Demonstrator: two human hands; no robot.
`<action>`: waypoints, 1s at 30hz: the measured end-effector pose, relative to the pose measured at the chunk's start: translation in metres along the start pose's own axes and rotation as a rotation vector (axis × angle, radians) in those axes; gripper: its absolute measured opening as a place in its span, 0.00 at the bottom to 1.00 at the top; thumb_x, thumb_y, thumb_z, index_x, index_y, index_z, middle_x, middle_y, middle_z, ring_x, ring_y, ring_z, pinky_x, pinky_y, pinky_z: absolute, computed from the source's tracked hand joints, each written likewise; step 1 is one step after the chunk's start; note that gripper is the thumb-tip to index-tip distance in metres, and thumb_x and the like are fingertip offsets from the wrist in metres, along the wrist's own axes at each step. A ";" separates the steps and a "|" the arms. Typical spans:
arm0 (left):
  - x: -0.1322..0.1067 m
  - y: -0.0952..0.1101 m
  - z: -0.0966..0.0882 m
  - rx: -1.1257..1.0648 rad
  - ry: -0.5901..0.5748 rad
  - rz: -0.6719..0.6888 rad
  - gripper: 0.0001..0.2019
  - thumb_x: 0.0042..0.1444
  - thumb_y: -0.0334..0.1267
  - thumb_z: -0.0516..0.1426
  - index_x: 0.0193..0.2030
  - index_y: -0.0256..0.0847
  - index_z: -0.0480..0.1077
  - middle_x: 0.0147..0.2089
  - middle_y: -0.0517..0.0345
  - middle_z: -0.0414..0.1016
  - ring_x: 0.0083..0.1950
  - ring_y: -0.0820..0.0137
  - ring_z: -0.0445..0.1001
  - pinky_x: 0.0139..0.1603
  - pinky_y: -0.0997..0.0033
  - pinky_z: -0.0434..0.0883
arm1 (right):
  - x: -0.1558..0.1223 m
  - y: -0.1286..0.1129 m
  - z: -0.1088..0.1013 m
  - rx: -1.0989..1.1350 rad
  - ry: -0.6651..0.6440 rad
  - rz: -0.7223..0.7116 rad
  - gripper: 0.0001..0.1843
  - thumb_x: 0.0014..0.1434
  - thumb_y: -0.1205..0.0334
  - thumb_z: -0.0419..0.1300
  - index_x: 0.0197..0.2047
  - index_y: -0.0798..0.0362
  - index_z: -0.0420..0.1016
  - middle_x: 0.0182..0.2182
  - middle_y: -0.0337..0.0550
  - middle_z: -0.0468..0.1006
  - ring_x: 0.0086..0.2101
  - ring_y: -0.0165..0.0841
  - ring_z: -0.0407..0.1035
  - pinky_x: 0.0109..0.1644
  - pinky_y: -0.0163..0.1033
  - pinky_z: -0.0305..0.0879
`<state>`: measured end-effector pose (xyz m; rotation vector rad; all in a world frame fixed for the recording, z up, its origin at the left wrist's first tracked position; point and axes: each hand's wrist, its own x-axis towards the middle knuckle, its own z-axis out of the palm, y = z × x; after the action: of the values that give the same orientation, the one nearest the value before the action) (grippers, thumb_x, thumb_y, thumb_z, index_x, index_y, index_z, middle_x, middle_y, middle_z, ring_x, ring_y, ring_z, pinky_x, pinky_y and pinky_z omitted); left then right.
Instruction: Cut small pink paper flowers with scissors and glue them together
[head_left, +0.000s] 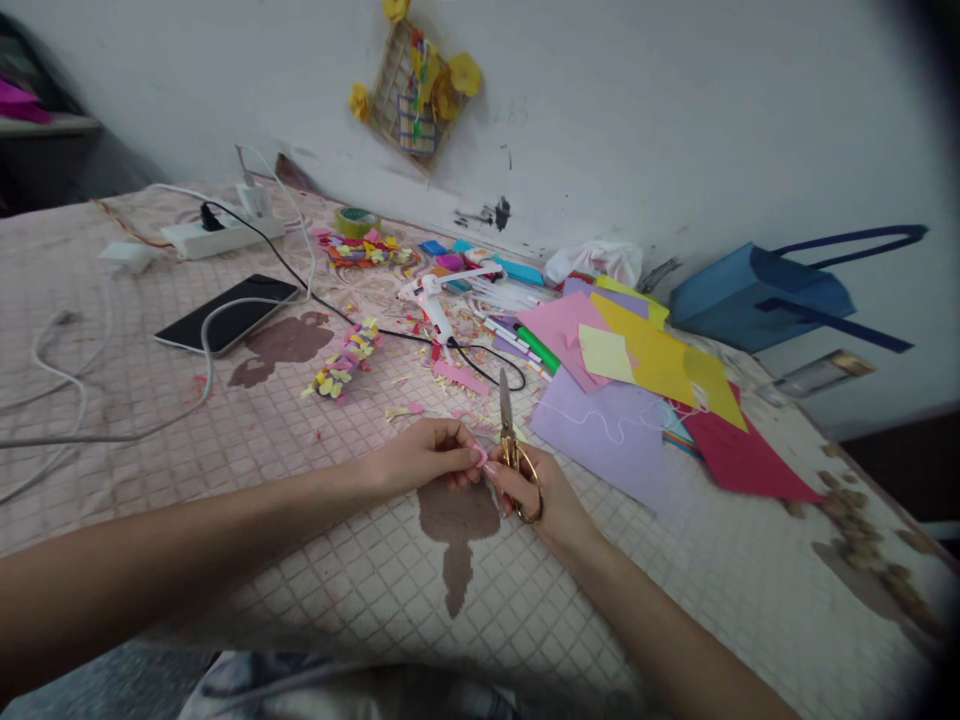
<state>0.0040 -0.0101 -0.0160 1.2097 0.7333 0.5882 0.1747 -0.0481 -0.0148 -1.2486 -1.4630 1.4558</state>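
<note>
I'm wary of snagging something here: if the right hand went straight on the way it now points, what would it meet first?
Probably the black cable just beyond the tips of the gold scissors in the right hand, though the scissors are raised, so depth is unclear.

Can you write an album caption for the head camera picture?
Left hand pinches pink paper while right hand holds gold scissors.

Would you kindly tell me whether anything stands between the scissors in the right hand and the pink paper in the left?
Nothing visible does: the pink paper pinched by the left hand sits right beside the gold-handled scissors in the right hand.
</note>
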 end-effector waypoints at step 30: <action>-0.001 0.002 0.001 0.004 -0.003 -0.006 0.10 0.51 0.40 0.57 0.29 0.34 0.64 0.27 0.61 0.71 0.24 0.79 0.67 0.28 0.77 0.65 | 0.000 0.003 -0.001 0.004 -0.003 -0.003 0.09 0.55 0.58 0.56 0.29 0.55 0.67 0.17 0.32 0.64 0.16 0.22 0.56 0.19 0.29 0.49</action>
<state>0.0041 -0.0106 -0.0139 1.2115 0.7354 0.5797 0.1761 -0.0479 -0.0177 -1.2411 -1.4630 1.4587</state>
